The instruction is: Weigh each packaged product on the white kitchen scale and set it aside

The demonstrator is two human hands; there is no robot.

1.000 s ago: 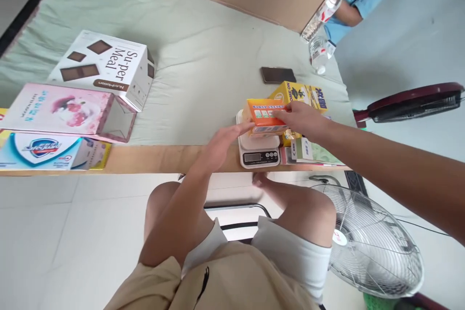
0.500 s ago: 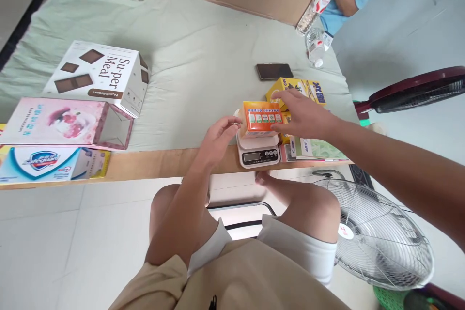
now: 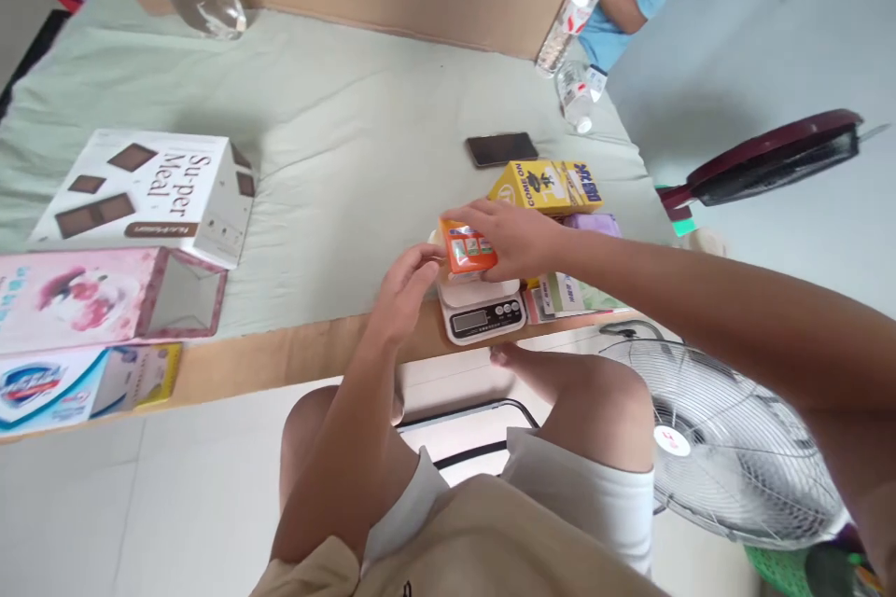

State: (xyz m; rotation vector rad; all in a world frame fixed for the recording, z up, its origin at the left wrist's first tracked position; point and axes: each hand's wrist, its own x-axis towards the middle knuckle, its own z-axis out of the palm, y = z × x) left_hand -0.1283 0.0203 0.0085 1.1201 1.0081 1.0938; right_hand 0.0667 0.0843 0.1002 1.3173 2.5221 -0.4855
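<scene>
My right hand (image 3: 510, 238) wraps over the top and right side of an orange soap pack (image 3: 462, 252), covering much of its printed face. The pack is over the plate of a small white kitchen scale (image 3: 483, 321); whether it rests there or is held just above, I cannot tell. My left hand (image 3: 408, 291) is at the pack's left edge, fingers slightly bent and thumb apart, fingertips close to or touching it. The scale sits at the table's front edge, its grey display and buttons facing me.
Right of the scale are a yellow box (image 3: 550, 187), a purple pack (image 3: 594, 224) and flat packets (image 3: 567, 296). A phone (image 3: 502, 149) lies behind. Boxes, including a white one (image 3: 140, 196), stand left. Bottles (image 3: 575, 14) and a person's arm (image 3: 622, 5) are back right; a fan (image 3: 728, 448) stands below.
My view has shifted, so the table contents sit lower and further left. My right hand has moved further across the orange soap pack and covers more of it. My left hand stays beside it.
</scene>
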